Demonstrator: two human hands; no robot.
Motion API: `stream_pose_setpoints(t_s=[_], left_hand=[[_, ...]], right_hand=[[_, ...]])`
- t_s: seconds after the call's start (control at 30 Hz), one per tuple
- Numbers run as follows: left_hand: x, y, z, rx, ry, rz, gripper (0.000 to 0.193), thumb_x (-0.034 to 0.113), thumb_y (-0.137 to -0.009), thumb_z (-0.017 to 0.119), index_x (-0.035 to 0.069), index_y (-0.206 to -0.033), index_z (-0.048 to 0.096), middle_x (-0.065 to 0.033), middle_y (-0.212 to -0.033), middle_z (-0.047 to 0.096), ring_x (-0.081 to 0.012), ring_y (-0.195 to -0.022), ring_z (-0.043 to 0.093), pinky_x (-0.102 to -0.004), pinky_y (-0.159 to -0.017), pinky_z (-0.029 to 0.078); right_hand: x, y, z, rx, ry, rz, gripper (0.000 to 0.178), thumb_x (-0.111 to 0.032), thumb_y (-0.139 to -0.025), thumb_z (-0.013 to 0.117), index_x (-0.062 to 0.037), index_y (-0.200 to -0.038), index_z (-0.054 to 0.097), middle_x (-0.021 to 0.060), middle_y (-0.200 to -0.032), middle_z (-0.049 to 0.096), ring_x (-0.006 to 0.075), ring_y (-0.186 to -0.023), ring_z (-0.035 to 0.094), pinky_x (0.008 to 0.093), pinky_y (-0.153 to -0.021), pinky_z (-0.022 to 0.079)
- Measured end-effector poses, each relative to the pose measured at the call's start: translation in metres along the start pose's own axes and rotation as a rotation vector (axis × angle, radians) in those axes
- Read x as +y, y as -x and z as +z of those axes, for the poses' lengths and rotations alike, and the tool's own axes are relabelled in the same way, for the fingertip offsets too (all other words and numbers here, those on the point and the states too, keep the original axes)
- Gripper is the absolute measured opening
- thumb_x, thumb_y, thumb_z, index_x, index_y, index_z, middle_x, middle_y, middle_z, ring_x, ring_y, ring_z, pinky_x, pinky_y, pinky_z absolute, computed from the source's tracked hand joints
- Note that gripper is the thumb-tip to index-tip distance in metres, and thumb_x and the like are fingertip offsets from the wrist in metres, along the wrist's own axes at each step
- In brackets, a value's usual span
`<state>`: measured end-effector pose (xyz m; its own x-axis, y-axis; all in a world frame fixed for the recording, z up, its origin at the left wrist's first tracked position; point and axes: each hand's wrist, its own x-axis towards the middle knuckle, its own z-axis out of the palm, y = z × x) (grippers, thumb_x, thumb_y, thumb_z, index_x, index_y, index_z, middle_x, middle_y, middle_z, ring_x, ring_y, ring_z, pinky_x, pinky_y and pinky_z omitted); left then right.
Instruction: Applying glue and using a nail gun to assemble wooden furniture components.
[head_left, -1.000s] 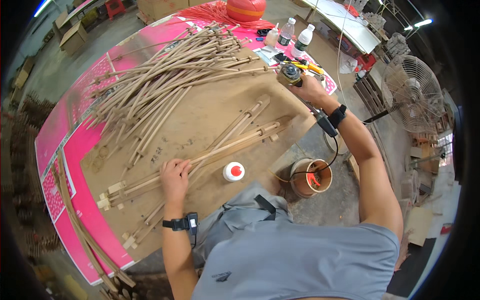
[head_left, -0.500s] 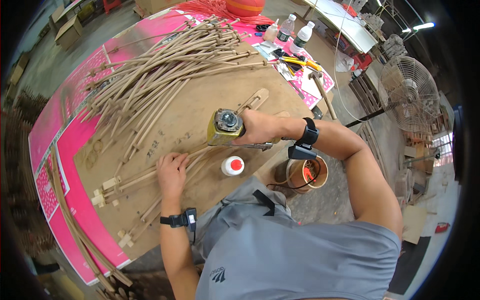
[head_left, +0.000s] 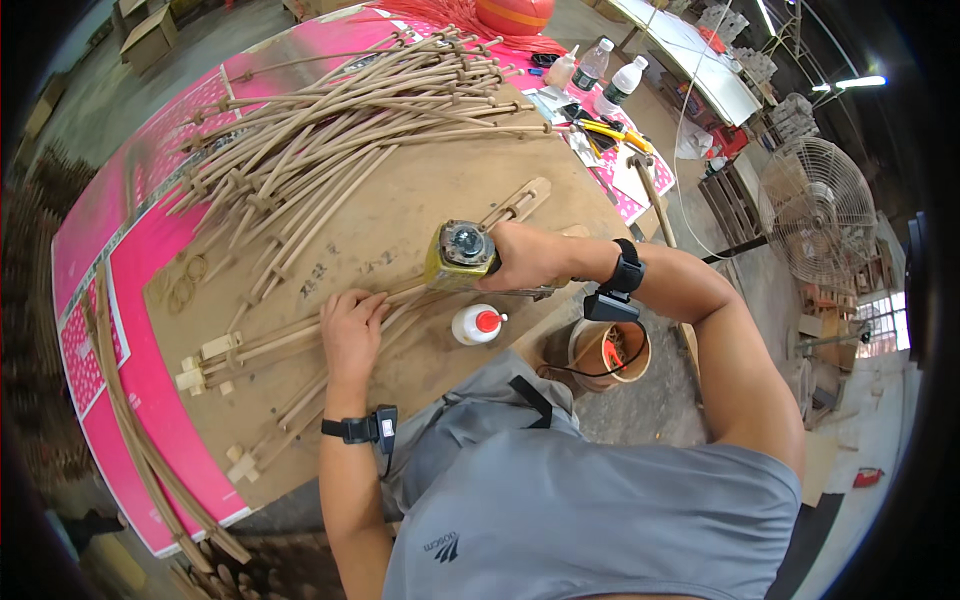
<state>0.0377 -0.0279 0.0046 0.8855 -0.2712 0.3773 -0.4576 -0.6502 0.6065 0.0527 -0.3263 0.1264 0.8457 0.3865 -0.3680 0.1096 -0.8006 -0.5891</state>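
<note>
My right hand is closed around the handle of a yellow nail gun. The gun sits over thin wooden rods lying across the board, and its nose is hidden. Farther left along these rods, my left hand grips them with fingers bent over the top. Small pale wooden blocks stand at the rods' left end. Just below the gun is a white glue bottle with a red cap. A flat wooden piece with a slot lies beyond the gun.
A large pile of wooden rods covers the far left of the table. Bottles and yellow-handled tools lie at the far right. A bucket stands beside my right forearm, and a fan farther right. Bent strips hang over the left edge.
The view has shifted slightly. The glue bottle's cap now tilts more to the right. Both hands keep their grips, with the gun and rods in nearly the same place.
</note>
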Motion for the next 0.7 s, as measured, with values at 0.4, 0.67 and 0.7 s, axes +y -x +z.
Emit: stream_pose_setpoints(t_s=[0.4,0.67,0.7], left_hand=[[0.001,0.001,0.001,0.012,0.013,0.021,0.014,0.015,-0.082,0.078,0.009,-0.095,0.080,-0.0053,-0.094,0.069,-0.0276,-0.096,0.061,-0.0412,-0.086,0.046],[0.001,-0.001,0.003,0.023,0.011,0.027,0.013,0.015,-0.082,0.078,0.009,-0.094,0.080,-0.0047,-0.093,0.069,-0.0275,-0.096,0.061,-0.0412,-0.086,0.046],[0.002,-0.001,0.002,0.022,0.012,0.030,0.013,0.015,-0.082,0.078,0.009,-0.094,0.080,-0.0047,-0.093,0.069,-0.0275,-0.096,0.061,-0.0412,-0.086,0.046]], right_hand=[[-0.015,0.008,0.000,-0.024,0.059,0.056,0.036,-0.025,-0.082,0.080,0.0031,-0.104,0.070,0.0199,-0.086,0.073,0.0317,-0.076,0.071,0.0410,-0.072,0.057],[-0.006,0.012,0.000,0.013,0.008,0.043,0.037,-0.027,-0.082,0.080,0.0036,-0.101,0.072,0.0218,-0.084,0.072,0.0345,-0.075,0.071,0.0426,-0.072,0.057],[0.003,0.012,0.004,0.046,-0.016,0.011,0.037,-0.029,-0.082,0.079,0.0042,-0.098,0.073,0.0236,-0.081,0.072,0.0368,-0.075,0.071,0.0436,-0.072,0.057]])
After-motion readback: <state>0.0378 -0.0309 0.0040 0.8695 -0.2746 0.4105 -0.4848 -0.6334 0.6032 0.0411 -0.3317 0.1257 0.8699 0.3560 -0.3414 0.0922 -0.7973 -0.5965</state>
